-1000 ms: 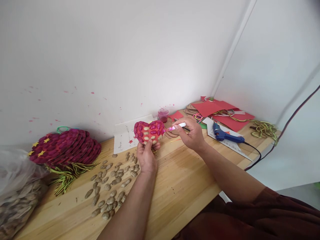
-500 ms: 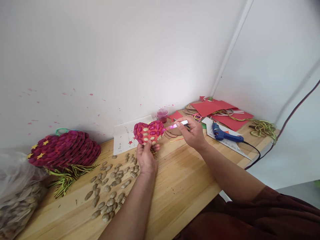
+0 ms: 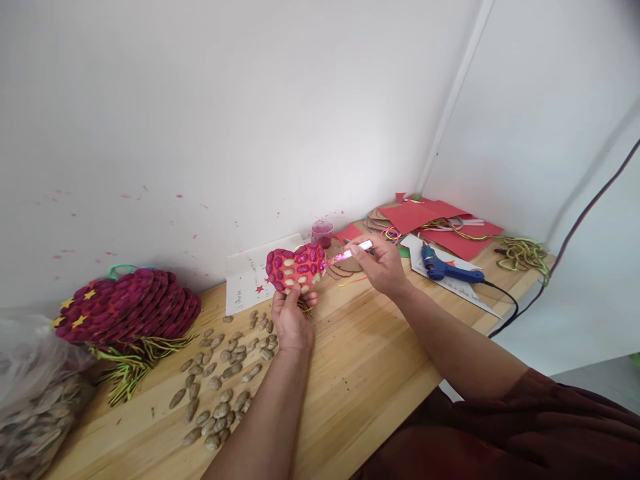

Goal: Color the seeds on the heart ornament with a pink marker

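Observation:
My left hand (image 3: 291,321) pinches the bottom of a red heart-shaped piece (image 3: 296,267) covered in peanut shells, some painted magenta and some bare. It holds the piece upright above the wooden table (image 3: 350,373). My right hand (image 3: 383,267) grips a thin paintbrush (image 3: 350,253) with a white handle. The pink tip of the brush touches the right side of the heart. A small cup of magenta paint (image 3: 323,233) stands behind the heart by the wall.
Loose peanut shells (image 3: 223,380) lie left of my left arm. A stack of finished magenta pieces (image 3: 127,303) and a clear bag of peanuts (image 3: 35,407) sit at the far left. A blue glue gun (image 3: 443,269), red paper (image 3: 435,220) and cords (image 3: 523,253) fill the right corner.
The heart piece and both hands have stayed together, with the brush tip shifting slightly along the heart's right edge. The view has tilted a little.

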`<state>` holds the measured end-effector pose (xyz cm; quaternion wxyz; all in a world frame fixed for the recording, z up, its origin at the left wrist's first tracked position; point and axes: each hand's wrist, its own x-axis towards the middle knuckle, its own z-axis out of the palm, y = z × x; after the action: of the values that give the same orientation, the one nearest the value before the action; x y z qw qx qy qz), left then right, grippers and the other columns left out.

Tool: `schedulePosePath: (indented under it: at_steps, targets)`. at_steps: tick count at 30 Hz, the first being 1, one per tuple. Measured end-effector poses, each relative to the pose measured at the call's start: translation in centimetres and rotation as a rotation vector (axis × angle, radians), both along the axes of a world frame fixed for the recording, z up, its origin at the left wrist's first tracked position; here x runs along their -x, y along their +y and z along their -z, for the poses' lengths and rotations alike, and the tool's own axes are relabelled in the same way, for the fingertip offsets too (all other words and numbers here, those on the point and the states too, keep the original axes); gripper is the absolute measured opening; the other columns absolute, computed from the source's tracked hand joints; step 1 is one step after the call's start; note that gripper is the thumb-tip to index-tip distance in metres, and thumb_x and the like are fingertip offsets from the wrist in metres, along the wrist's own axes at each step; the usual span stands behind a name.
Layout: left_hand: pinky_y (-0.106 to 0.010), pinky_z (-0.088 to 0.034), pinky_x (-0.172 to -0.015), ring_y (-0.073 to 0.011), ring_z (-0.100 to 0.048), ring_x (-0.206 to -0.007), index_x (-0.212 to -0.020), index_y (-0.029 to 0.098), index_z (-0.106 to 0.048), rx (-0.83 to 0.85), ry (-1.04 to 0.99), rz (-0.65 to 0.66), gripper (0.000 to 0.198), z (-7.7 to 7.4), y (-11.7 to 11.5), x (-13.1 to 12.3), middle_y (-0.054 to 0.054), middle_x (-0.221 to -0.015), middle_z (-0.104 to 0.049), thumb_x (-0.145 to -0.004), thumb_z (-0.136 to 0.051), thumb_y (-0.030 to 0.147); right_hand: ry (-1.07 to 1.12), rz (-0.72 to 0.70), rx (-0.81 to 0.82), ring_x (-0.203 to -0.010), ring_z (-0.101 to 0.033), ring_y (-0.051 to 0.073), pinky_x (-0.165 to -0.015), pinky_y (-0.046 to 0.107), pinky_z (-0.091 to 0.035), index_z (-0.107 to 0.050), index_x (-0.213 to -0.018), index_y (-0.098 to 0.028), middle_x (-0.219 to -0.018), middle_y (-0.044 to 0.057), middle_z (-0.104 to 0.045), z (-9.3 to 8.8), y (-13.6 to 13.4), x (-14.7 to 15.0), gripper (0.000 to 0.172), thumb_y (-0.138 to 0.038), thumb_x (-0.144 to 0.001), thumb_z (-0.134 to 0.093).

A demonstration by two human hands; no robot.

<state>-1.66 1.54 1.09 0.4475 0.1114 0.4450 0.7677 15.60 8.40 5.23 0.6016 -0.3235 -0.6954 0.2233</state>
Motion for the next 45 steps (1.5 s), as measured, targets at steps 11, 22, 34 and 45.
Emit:
schedulePosePath:
  at_steps: [11,22,34,45]
  targets:
    - [-0.022,-0.045,-0.052,-0.0131,-0.063,-0.050,-0.085,0.020,-0.061,-0.007,0.014,0.025,0.041,0.31,0.11,0.21,0.004,-0.065,-0.067,-0.059,-0.090,0.035,0.041,-0.004,0.011,-0.074,-0.065,0.017,-0.072,0.033,-0.050,-0.076,-0.090,-0.022,-0.083,0.003,-0.077,-0.05,0.20,0.12,0.025,-0.046,-0.097,-0.070]
    - [-0.022,-0.044,-0.052,-0.0132,-0.064,-0.051,-0.089,0.020,-0.063,-0.009,0.004,0.023,0.039,0.70,0.24,0.38,0.003,-0.068,-0.068,-0.061,-0.087,0.033,0.066,-0.024,0.055,-0.075,-0.066,0.018,-0.071,0.034,-0.052,-0.075,-0.090,-0.022,-0.082,0.003,-0.077,-0.02,0.33,0.18,0.036,-0.057,-0.095,-0.071]
    - [-0.022,-0.044,-0.052,-0.0132,-0.064,-0.052,-0.088,0.020,-0.064,-0.016,-0.032,0.033,0.036,0.59,0.19,0.50,0.002,-0.068,-0.069,-0.062,-0.086,0.028,0.101,-0.033,0.089,-0.070,-0.061,0.016,-0.068,0.032,-0.048,-0.076,-0.088,-0.022,-0.078,0.002,-0.074,-0.29,0.31,0.08,0.037,-0.058,-0.094,-0.072]
    - [-0.020,-0.042,-0.050,-0.0112,-0.062,-0.052,-0.083,0.018,-0.063,-0.022,-0.121,0.063,0.031,0.02,0.02,0.64,0.002,-0.067,-0.067,-0.061,-0.084,0.022,0.196,-0.155,0.205,-0.065,-0.053,0.014,-0.065,0.031,-0.046,-0.075,-0.087,-0.021,-0.072,0.000,-0.063,-0.24,0.61,-0.14,0.044,-0.065,-0.089,-0.076]
